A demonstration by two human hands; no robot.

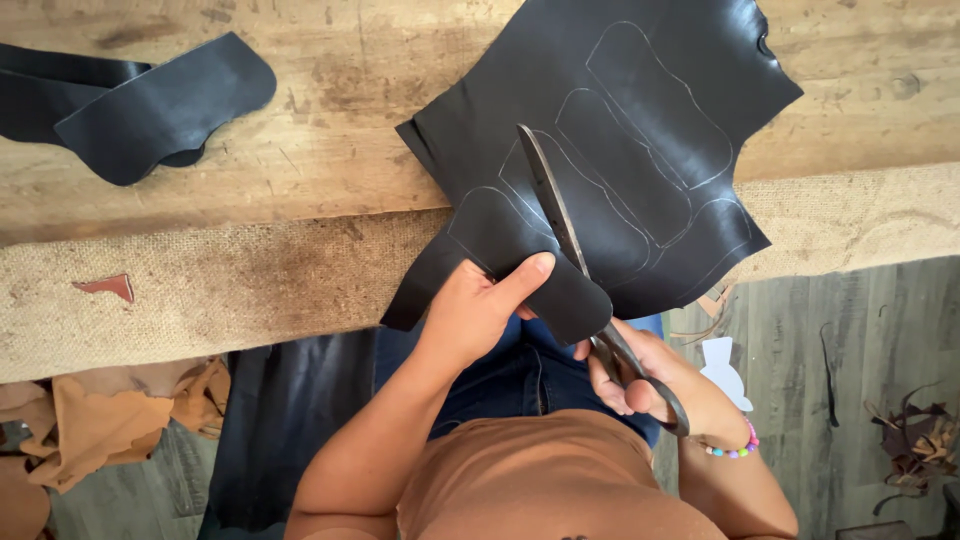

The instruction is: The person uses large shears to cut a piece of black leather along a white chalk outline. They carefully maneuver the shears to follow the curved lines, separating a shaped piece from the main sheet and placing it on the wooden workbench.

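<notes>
A large sheet of black leather (640, 130) lies over the edge of a wooden bench (330, 150), with several pale outlines drawn on it. My left hand (480, 305) grips the near flap of the leather, thumb on top. My right hand (640, 380) holds a pair of dark metal scissors (555, 205) by the handles. The long blades point away from me and lie along one drawn outline, inside a cut in the sheet. A beaded bracelet (735, 450) circles my right wrist.
Cut black leather pieces (150, 100) rest at the bench's far left. Burlap (200, 290) covers the bench's front face, with a small reddish scrap (110, 287) on it. Tan leather scraps (100, 420) lie on the floor at left, a dark sheet (280, 420) beside my leg, dark offcuts (915, 440) at right.
</notes>
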